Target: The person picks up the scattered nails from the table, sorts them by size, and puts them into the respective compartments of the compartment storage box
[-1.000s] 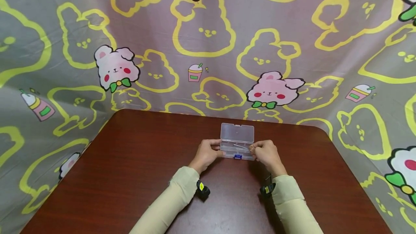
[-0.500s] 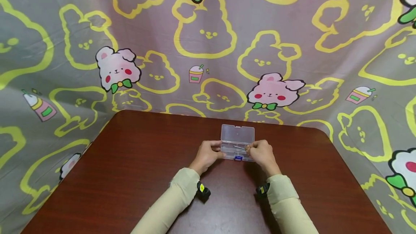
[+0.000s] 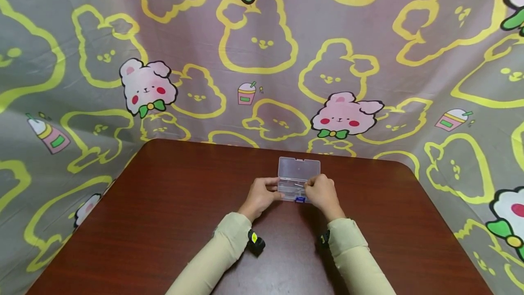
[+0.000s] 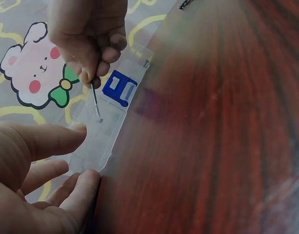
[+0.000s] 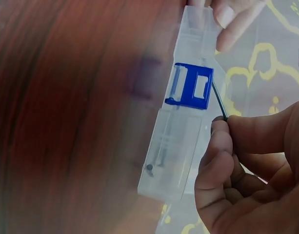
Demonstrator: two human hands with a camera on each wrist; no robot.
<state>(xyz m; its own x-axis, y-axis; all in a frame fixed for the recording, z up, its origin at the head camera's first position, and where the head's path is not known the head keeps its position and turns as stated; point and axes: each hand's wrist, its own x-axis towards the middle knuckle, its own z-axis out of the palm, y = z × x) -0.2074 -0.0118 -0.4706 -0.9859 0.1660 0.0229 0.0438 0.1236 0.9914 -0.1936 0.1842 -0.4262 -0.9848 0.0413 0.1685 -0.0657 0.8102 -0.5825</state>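
Two hands work at the clear box point(image 3: 298, 177) (lid up): left hand point(image 3: 260, 193) grips its end, right hand point(image 3: 321, 193) pinches a pin point(image 4: 95, 101) over it.

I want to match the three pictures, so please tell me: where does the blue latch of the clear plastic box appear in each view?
Head view: the blue latch is just below centre, on the box's near edge, between the two hands.
Left wrist view: upper left of centre, under the right hand.
Right wrist view: upper right of centre, on the box's edge.
Shared landmark: the thin metal pin pinched by the right hand, close to the latch.
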